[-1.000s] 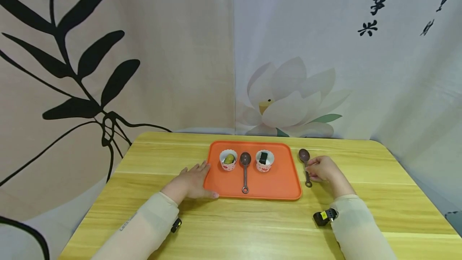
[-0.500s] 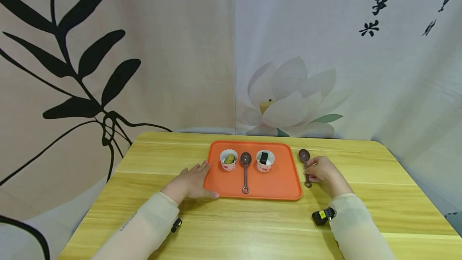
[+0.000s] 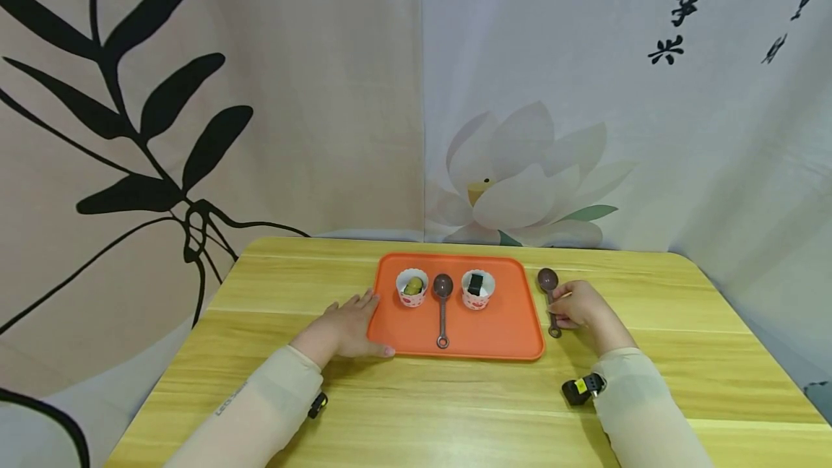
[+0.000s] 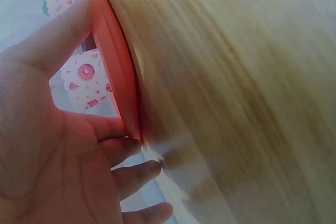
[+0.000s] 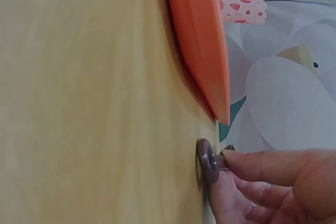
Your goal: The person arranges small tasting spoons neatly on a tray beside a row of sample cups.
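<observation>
In the head view an orange tray [image 3: 494, 338] lies on the wooden table. On it stand two patterned paper cups, a left cup [image 3: 412, 299] holding a greenish-yellow piece and a right cup [image 3: 474, 300] with a black-and-white piece. Between them a brown spoon [image 3: 443, 309] lies lengthwise. My left hand [image 3: 347, 327] rests with spread, straight fingers against the tray's left edge. To the right of the tray, my right hand [image 3: 578, 309] pinches the handle of a second brown spoon [image 3: 548, 280] between thumb and fingers. Its ring end [image 5: 208, 161] shows in the right wrist view.
The yellow wood-grain table [image 3: 429, 417] extends around the tray on all sides. Behind its far edge hangs a pale curtain [image 3: 325, 92] printed with leaves, a lotus and dark characters.
The right wrist shifts very slightly to the left while keeping the spoon pinched. The left hand, tray and cups stay in place.
</observation>
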The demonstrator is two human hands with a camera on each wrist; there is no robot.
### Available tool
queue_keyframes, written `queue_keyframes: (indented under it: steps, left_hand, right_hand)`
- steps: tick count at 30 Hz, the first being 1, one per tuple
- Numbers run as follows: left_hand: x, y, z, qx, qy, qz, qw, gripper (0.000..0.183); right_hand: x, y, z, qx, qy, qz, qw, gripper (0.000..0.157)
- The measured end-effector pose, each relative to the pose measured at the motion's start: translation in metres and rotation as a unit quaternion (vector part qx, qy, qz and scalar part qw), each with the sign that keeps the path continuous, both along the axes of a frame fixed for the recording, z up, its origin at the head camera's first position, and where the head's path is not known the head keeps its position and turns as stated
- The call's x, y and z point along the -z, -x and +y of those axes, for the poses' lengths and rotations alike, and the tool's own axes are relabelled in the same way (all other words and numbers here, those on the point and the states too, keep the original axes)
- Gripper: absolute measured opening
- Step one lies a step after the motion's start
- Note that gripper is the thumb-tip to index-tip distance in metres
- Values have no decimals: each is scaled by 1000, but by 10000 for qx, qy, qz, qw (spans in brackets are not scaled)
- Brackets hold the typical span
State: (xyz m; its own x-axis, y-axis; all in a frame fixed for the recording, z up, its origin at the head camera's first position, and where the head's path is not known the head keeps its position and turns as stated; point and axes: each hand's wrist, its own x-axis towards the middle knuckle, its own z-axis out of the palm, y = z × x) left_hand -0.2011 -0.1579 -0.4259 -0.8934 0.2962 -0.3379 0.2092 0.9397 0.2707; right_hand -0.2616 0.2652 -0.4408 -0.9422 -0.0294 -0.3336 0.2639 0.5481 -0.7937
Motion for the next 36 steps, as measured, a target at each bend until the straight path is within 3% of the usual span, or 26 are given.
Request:
queue_keyframes:
  steps: [20, 36]
  left_hand:
    - [2, 1, -2, 11, -44, 0, 10000, 114]
    - [2, 1, -1, 4, -59, -8, 10000, 113]
  right_hand:
    - [-2, -4, 3, -31, 45, 28, 10000, 27]
    - [-17, -13, 1, -102, 52, 105, 9999, 31]
